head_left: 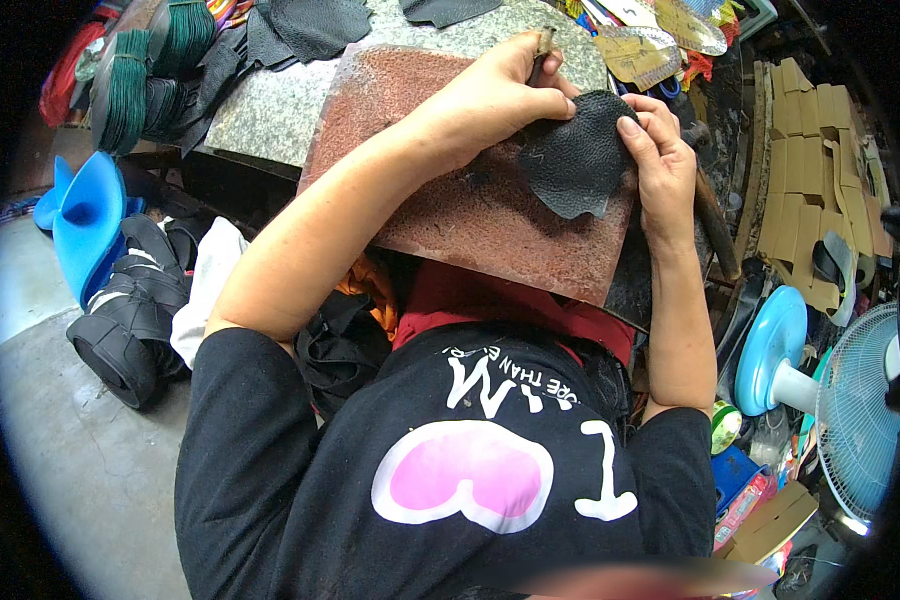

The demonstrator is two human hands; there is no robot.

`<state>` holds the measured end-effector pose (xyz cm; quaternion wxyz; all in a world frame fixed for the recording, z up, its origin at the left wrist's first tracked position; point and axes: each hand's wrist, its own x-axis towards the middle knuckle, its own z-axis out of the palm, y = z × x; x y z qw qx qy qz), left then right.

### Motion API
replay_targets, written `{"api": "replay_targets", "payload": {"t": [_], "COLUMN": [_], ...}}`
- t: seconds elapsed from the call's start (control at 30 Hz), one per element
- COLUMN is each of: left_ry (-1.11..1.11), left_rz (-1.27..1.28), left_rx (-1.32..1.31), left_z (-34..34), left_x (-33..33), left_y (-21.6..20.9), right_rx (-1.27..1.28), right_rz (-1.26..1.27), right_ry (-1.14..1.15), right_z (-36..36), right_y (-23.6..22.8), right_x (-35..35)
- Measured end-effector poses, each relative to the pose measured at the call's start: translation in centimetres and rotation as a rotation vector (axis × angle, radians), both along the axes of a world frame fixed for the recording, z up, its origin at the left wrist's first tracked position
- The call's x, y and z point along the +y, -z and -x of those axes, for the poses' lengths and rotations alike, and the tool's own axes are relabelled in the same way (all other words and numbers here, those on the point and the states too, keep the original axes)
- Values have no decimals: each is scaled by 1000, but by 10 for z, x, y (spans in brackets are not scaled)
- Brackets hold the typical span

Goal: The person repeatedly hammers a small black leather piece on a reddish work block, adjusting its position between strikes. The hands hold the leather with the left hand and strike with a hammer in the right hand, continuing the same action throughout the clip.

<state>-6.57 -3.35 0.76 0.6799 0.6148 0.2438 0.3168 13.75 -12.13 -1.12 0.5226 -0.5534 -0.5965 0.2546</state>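
Note:
A piece of black grained leather (575,165) with an uneven rounded outline is held up over a worn red-brown board (370,110). My left hand (500,95) is closed, its thumb pressed against the upper left edge of the leather. From its curled fingers sticks the end of a small brownish thing (545,42); its kind is hidden. My right hand (662,165) pinches the leather's right edge between thumb and fingers. The lower part of the leather hangs free, close above the board.
The board lies on a speckled stone tabletop (270,110). More black leather (305,30) and bundled green cord (120,90) lie at the far left. Black shoes (130,300) stand on the floor at left. A blue fan (860,400) and stacked cardboard (800,180) are at right.

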Motion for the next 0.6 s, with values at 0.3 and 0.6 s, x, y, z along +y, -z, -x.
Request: {"api": "replay_targets", "payload": {"t": [0.3,0.6], "left_ry": [-3,-70], "left_rz": [-26,-89], "left_rx": [-22,15], "left_z": [0,-4], "left_x": [-2,-3], "left_y": [0,3], "right_rx": [247,167], "right_rz": [45,26], "right_ry": [-61,-52], "right_z": [-1,-3], "right_y": [5,5], "right_x": [-2,-3]}}
